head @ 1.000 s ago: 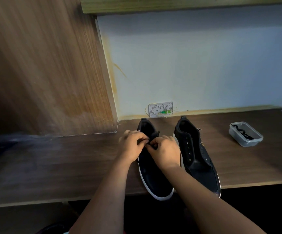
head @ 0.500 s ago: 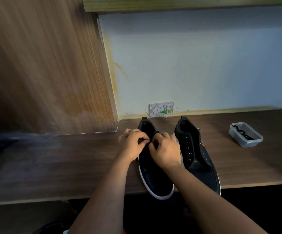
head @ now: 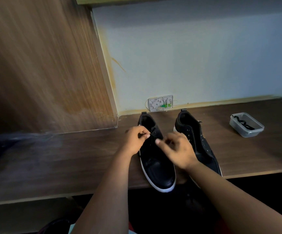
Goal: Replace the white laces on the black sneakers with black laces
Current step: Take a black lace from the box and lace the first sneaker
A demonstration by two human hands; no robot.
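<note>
1. Nearest, my right hand (head: 179, 149) hovers over the gap between the two sneakers, fingers loosely curled, holding nothing that I can make out.
2. Just beyond, my left hand (head: 136, 139) pinches a black lace (head: 152, 134) between thumb and forefinger at the upper eyelets of the left sneaker (head: 155, 159).
3. Beside it the right sneaker (head: 197, 141) stands unlaced on the wooden desk (head: 69, 157).
4. Farther right, a clear plastic container (head: 247, 125) holds another black lace.
5. Farthest back, a white wall box (head: 160, 103) sits at the desk's rear edge.
</note>
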